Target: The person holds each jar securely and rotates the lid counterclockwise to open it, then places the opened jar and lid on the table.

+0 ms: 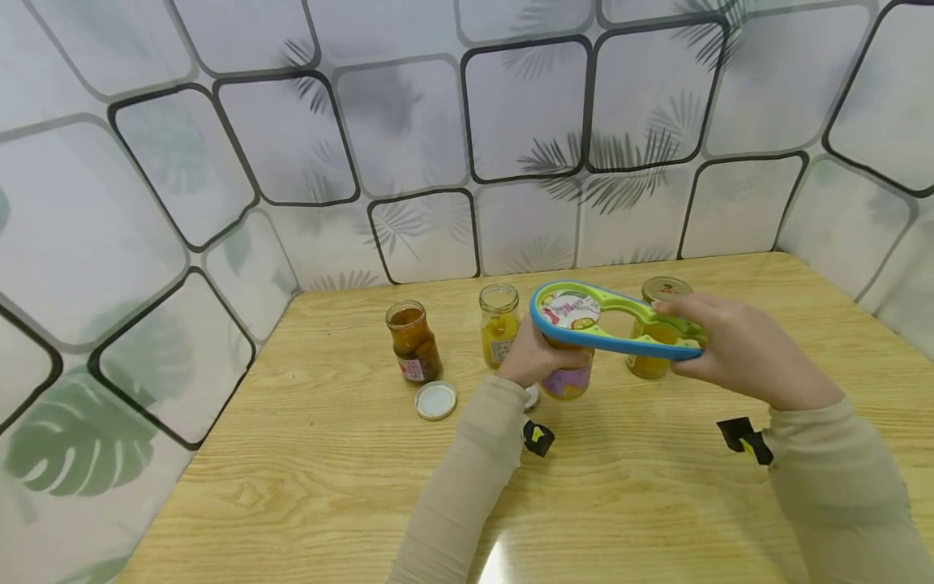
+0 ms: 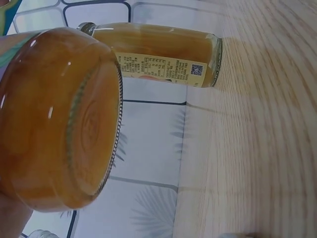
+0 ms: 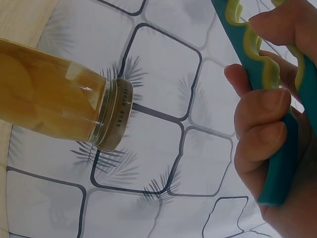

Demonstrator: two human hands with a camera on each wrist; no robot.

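Note:
My left hand (image 1: 536, 354) grips a jar (image 1: 567, 381) with a purple label, held up above the table; its amber base fills much of the left wrist view. Around the jar's printed lid (image 1: 571, 311) sits the wide end of a blue and green jar opener (image 1: 631, 345). My right hand (image 1: 744, 345) grips the opener's handles, its fingers curled round them in the right wrist view. Just behind the handles stands a lidded jar (image 3: 54, 94) of yellow fruit, partly hidden in the head view.
Two lidless jars stand to the left: a dark amber one (image 1: 413, 341) and one with yellow fruit (image 1: 499, 324). A white lid (image 1: 435, 401) lies before the amber jar; another lid (image 1: 532, 397) shows partly behind my left wrist. A patterned wall covering (image 1: 409, 122) rises behind the wooden table (image 1: 306, 487).

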